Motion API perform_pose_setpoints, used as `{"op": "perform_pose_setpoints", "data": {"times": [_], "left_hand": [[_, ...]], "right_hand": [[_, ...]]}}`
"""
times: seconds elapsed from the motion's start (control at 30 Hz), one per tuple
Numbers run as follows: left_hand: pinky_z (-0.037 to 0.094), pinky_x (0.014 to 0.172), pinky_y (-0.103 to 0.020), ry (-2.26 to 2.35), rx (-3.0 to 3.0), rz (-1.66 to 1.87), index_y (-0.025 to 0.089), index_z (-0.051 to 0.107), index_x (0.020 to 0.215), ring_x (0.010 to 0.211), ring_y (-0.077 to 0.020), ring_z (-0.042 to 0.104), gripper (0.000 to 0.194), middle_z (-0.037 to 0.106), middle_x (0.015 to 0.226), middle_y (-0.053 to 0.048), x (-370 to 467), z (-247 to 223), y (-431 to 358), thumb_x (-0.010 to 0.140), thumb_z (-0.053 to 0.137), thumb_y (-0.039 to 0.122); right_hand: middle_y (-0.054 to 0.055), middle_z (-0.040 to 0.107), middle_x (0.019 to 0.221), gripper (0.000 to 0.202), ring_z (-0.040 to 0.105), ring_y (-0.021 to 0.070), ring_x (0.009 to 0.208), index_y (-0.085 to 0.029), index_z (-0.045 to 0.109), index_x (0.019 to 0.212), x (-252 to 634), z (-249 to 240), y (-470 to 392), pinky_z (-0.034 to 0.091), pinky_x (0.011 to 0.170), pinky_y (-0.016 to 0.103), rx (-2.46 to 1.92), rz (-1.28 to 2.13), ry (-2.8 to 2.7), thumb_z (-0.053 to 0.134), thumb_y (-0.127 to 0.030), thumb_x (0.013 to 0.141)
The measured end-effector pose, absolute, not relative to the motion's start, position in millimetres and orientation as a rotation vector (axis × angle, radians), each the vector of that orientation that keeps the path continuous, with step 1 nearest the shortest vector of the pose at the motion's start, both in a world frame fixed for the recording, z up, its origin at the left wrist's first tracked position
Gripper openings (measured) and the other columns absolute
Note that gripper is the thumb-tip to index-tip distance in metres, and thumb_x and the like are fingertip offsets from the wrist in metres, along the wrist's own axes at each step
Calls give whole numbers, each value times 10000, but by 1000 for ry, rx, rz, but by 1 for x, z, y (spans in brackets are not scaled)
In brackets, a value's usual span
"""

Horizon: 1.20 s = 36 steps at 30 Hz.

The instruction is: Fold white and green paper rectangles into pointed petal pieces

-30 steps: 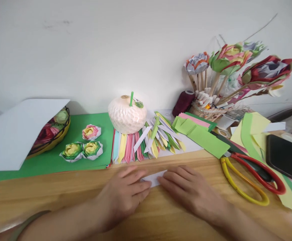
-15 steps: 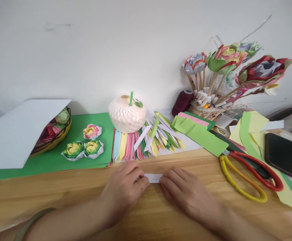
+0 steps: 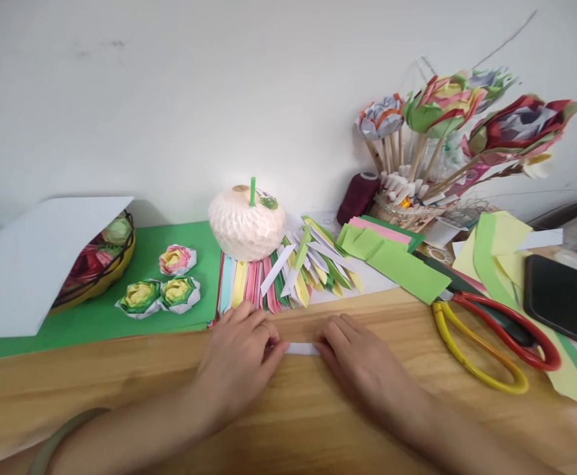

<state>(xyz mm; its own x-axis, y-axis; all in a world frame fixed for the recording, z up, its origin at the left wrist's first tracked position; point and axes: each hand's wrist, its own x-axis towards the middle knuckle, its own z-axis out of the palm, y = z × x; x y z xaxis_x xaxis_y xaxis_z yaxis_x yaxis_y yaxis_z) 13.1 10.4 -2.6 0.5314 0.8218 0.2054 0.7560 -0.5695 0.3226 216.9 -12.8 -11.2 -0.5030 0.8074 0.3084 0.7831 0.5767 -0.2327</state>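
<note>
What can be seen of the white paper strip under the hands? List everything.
The white paper strip lies flat on the wooden table, near its front middle. It looks like thin folded paper, narrow and long, running left to right. Only its middle shows: the left hand presses one end, the right hand the other, fingertips covering both ends.

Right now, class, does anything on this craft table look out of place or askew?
Yes: the white sheet leans tilted over the basket of paper flowers, half hiding it. The scissors lie open beside the phone. Otherwise nothing spilled or damaged.
</note>
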Motion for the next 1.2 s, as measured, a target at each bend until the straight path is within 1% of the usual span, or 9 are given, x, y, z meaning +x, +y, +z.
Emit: {"op": "perform_pose_setpoints", "data": {"times": [0.33, 0.47, 0.53, 0.63, 0.73, 0.9, 0.97, 1.07, 1.2], "left_hand": [[409, 714, -361, 1358, 2631, 349, 176, 562, 839, 806, -218, 461, 77, 561, 858, -27, 12, -5, 10, 836, 554, 100], [401, 716, -349, 1200, 2699, 413, 256, 615, 1089, 857, -225, 467, 356, 571, 962, -44, 8, -8, 10, 841, 481, 39], [393, 699, -327, 1128, 2750, 462, 333, 623, 1121, 842, -213, 470, 430, 567, 957, -35, 5, -9, 10, 846, 472, 39], [381, 665, -305, 1074, 2884, 523, 359, 635, 1108, 801, -201, 468, 387, 580, 929, -24, 3, -11, 11, 865, 506, 86], [392, 665, -315, 1022, 2997, 596, 265, 648, 1080, 796, -204, 472, 301, 605, 918, -39, 4, -9, 10, 856, 526, 106], [425, 664, -357, 947, 2952, 789, 179, 661, 955, 812, -231, 506, 166, 623, 892, -59, 11, -9, 10, 825, 558, 190], [423, 629, -335, 898, 2997, 872, 155, 658, 867, 762, -207, 515, 124, 623, 824, -48, 13, -14, 12, 856, 535, 150], [433, 616, -315, 736, 3105, 971, 121, 618, 688, 707, -179, 528, 238, 605, 732, -45, 15, -21, 15, 878, 489, 57], [479, 684, -353, 614, 3176, 1001, 93, 628, 704, 761, -206, 564, 246, 618, 726, -74, 17, -22, 17, 886, 468, 50]], "right_hand": [[31, 590, 783, 109, 540, 191, 694, -196, 504, 793, 226, -13, -11, 408, 618, 302, -1408, 156, -2477, 497, -127, 877], [36, 592, 818, 117, 547, 192, 740, -194, 514, 816, 230, -8, -9, 421, 644, 306, -1400, 339, -2436, 485, -97, 874], [41, 593, 827, 138, 545, 189, 741, -193, 520, 813, 231, -5, -8, 424, 651, 311, -1387, 398, -2428, 462, -87, 879], [44, 588, 809, 174, 540, 181, 723, -193, 525, 790, 234, -2, -7, 428, 636, 301, -1338, 450, -2400, 431, -88, 892], [48, 584, 798, 203, 545, 175, 730, -191, 545, 807, 234, -1, -8, 447, 640, 291, -1293, 462, -2310, 397, -123, 928], [76, 612, 945, 147, 551, 205, 848, -183, 584, 1025, 223, -2, -12, 471, 713, 330, -1149, 348, -2357, 482, -235, 932], [74, 617, 926, 142, 541, 210, 847, -169, 598, 1001, 217, -4, -12, 466, 719, 339, -1118, 255, -2421, 497, -238, 929], [57, 607, 829, 164, 523, 194, 773, -153, 616, 920, 211, -8, -11, 441, 676, 325, -1088, 64, -2494, 463, -205, 946], [42, 584, 758, 233, 497, 176, 695, -156, 605, 796, 208, -7, -11, 396, 616, 305, -1048, -103, -2555, 438, -202, 953]]}}
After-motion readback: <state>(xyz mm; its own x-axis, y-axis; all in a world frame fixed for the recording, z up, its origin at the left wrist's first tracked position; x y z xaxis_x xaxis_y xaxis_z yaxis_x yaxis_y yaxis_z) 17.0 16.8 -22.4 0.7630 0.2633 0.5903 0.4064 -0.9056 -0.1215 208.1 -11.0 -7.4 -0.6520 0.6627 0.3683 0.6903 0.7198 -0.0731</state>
